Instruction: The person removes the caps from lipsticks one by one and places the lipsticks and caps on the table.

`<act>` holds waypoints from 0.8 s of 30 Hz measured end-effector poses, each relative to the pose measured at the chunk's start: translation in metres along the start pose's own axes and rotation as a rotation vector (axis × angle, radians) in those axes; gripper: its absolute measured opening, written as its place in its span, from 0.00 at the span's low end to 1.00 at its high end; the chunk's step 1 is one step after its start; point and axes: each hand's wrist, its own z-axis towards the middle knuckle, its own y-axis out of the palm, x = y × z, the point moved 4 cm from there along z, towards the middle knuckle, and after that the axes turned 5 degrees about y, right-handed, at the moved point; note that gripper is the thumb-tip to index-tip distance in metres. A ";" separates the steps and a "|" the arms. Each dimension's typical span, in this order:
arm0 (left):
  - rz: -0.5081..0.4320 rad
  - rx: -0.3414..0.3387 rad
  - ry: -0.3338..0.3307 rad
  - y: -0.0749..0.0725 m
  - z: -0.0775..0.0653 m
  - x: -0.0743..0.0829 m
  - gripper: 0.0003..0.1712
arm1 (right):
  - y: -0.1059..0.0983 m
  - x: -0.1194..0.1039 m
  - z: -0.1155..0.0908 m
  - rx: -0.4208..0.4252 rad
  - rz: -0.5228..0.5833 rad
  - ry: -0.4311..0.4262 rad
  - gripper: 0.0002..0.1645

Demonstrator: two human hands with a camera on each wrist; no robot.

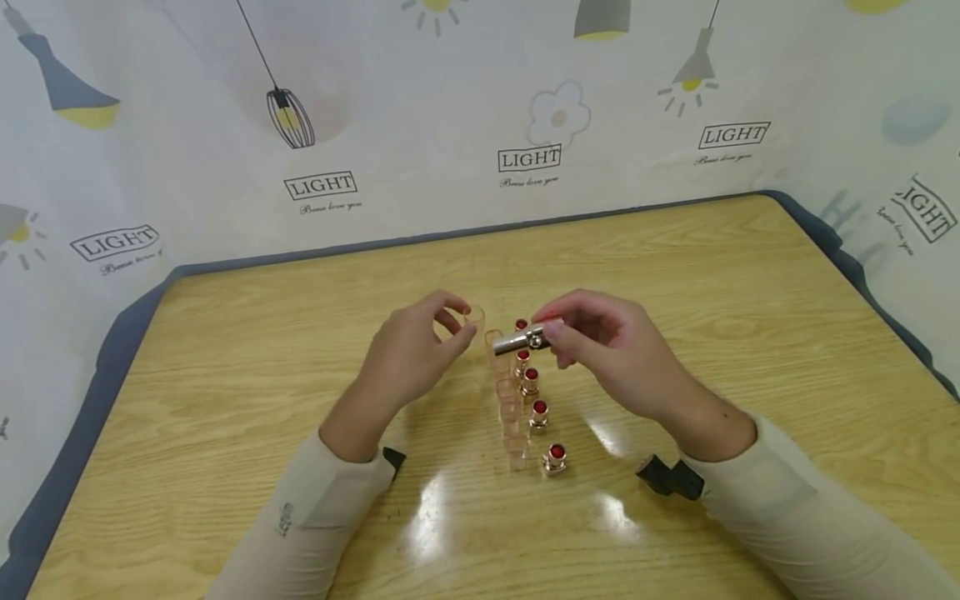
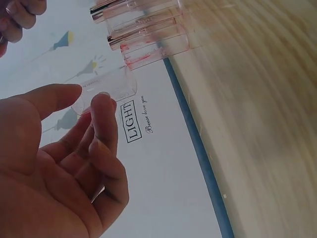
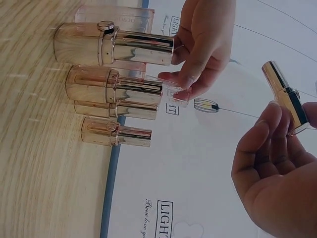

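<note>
My left hand [image 1: 412,346] pinches a clear plastic lipstick cap [image 1: 475,317] between thumb and fingers, just above the table. The cap [image 2: 106,89] shows plainly in the left wrist view. In my right hand [image 1: 615,342] is a shiny metal lipstick tube [image 1: 517,340], held tilted almost level at its base end. Below it stands a line of upright lipstick tubes [image 1: 539,412] with red showing in their tops. Beside them on the left runs a line of clear, pinkish caps [image 1: 510,412]. The held tube hides part of both lines.
Everything stands on a wood-grain table [image 1: 247,400] with a dark blue edge [image 1: 390,247]. A white wall covering [image 1: 420,125] printed with lamps rises behind it. Dark wrist devices [image 1: 670,477] sit at both sleeves.
</note>
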 end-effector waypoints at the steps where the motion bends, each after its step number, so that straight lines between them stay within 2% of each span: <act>1: 0.005 -0.004 -0.004 0.001 0.000 -0.001 0.19 | 0.000 0.000 0.000 -0.002 -0.002 0.001 0.09; 15: 0.034 -0.063 -0.019 0.008 0.000 -0.003 0.17 | 0.006 0.000 0.000 -0.042 -0.025 0.001 0.09; 24: 0.045 -0.101 -0.002 0.014 0.002 -0.001 0.17 | 0.017 0.008 -0.002 -0.130 -0.048 0.040 0.09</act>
